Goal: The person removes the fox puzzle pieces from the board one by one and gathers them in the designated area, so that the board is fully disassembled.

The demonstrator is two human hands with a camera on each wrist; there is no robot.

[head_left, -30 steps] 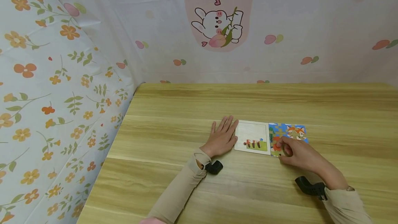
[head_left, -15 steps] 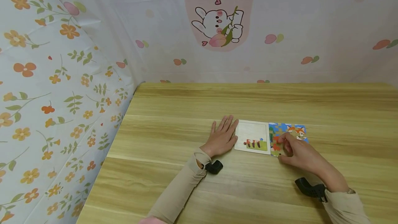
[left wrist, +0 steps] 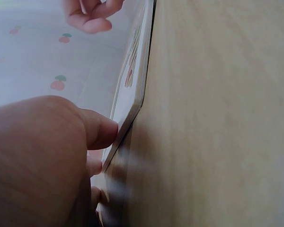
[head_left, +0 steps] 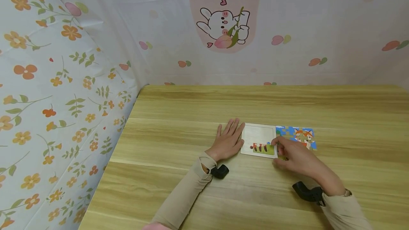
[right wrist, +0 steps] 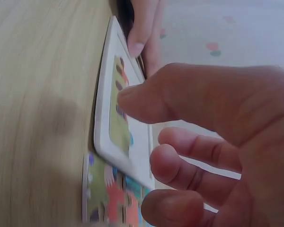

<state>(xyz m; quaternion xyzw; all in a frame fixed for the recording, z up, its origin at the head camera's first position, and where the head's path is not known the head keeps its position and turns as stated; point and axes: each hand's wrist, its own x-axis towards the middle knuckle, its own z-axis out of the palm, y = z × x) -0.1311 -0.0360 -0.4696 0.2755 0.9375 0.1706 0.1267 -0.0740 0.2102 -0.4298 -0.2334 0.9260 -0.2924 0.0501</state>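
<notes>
A white-framed puzzle tray (head_left: pixel 258 133) lies flat, with a few joined pieces (head_left: pixel 262 148) of green, red and dark stripes along its lower right. My left hand (head_left: pixel 225 144) rests on the table, fingers spread, its thumb and a finger touching the tray's left edge (left wrist: pixel 128 111). Over the tray's right edge hovers my right hand (head_left: pixel 297 156), thumb and bent fingers apart; in the right wrist view, nothing shows between its thumb (right wrist: pixel 146 99) and fingers. Beneath that hand, a colourful fox puzzle (head_left: pixel 305 135) adjoins the tray, partly hidden.
The wood-grain table (head_left: pixel 179 134) runs back to a white curtain (head_left: pixel 159 63) printed with a rabbit. A floral sheet (head_left: pixel 64 116) hangs along the left side. Black wrist-worn cameras (head_left: pixel 220 171) sit on both wrists.
My right hand has moved left from above the fox puzzle to the tray's right edge, uncovering more of the foxes. My left hand and the tray stay where they were.
</notes>
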